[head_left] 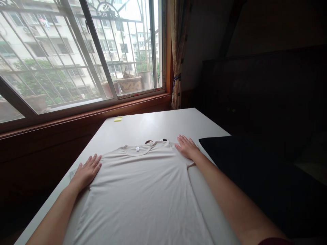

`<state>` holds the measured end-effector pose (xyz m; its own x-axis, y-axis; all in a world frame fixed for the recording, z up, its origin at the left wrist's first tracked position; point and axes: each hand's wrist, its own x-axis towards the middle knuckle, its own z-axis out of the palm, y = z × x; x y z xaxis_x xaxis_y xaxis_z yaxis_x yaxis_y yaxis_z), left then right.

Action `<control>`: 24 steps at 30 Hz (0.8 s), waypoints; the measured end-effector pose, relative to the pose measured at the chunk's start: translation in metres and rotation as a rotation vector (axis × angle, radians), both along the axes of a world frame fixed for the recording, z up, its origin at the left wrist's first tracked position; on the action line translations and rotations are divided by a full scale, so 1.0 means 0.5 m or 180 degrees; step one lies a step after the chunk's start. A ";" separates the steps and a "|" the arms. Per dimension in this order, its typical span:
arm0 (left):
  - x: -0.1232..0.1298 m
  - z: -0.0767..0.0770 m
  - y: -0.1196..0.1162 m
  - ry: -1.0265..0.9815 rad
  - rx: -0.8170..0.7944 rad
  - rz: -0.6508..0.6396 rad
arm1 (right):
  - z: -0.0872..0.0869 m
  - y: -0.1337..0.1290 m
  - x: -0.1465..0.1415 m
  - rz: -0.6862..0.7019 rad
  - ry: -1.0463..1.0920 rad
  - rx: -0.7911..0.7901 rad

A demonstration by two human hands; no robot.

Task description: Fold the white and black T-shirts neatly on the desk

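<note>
A pale T-shirt [143,194] lies spread on a white table [163,122], its neckline with a small white label [137,149] toward the far side. Soft wrinkles run across its front, and the lower part passes out of the bottom of the view. My left hand [88,170] rests flat on the left sleeve, fingers stretched out. On the right sleeve lies my right hand [187,147], also flat with its fingers extended. Both hands cover much of the sleeves. Behind the right shoulder a small round dark-and-white item [165,140] shows partly.
A yellow sticky note [118,119] lies near the table's far left corner. Black cloth or a mat [224,149] covers the right edge. Beyond the table are a barred window [122,51], its wooden sill [143,102] and a tied curtain [177,61].
</note>
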<state>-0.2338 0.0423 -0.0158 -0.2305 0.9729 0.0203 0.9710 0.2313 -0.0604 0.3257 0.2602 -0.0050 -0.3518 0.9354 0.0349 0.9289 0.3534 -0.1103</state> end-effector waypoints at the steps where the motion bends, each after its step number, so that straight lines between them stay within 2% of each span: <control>1: 0.003 -0.001 -0.002 0.0003 0.0003 0.0015 | 0.005 0.000 -0.002 -0.0010 0.0007 0.0032; 5: 0.025 0.000 -0.014 -0.0007 -0.0003 0.0117 | 0.028 -0.013 -0.026 0.0100 -0.0008 0.0472; 7: 0.037 -0.001 -0.027 -0.0010 -0.0007 0.0147 | 0.035 -0.033 -0.046 0.0261 0.0052 0.0768; 9: 0.045 -0.005 -0.045 -0.0005 0.0002 0.0142 | 0.034 -0.063 -0.065 0.0489 0.0162 0.0847; 14: 0.047 -0.016 -0.092 0.0051 0.0026 0.0064 | 0.013 -0.123 -0.076 0.1162 0.0331 0.0166; 18: 0.039 -0.013 -0.096 0.0031 -0.0038 0.0044 | 0.005 -0.109 -0.042 0.1057 0.0517 -0.0187; 24: 0.027 -0.003 -0.051 -0.0100 -0.0051 0.0087 | 0.009 -0.060 -0.005 0.0822 0.0256 -0.0214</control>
<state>-0.2205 0.0169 -0.0172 -0.2571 0.9664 -0.0029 0.9658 0.2569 -0.0340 0.3233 0.2302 -0.0004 -0.5776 0.8162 0.0133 0.7962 0.5669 -0.2113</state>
